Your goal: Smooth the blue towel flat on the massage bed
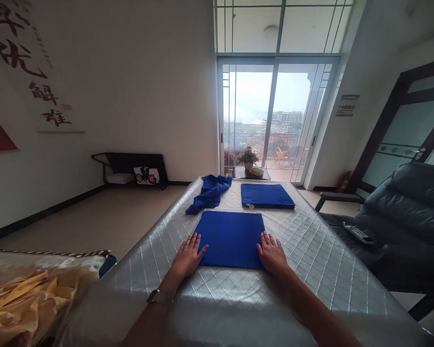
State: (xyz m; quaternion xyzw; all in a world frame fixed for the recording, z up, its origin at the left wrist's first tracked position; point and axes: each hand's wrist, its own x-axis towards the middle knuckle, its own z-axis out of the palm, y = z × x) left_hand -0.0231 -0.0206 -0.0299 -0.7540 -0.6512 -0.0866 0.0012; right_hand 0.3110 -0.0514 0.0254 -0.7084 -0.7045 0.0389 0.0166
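A flat blue square of cloth, perhaps a folded piece or a cushion cover, lies on the silver quilted table cover in front of me. My left hand rests flat at its left edge, with the fingers stretched out and the thumb on the cloth. At the right edge lies my right hand, also flat, its thumb touching the cloth. Beyond it sits a neat blue stack with a small white tag at its near edge. A crumpled blue cloth is at the far left.
To the right stands a dark armchair with a grey handset on it. Yellow fabric lies at the lower left. A black rack stands by the wall; a potted plant is near the glass door.
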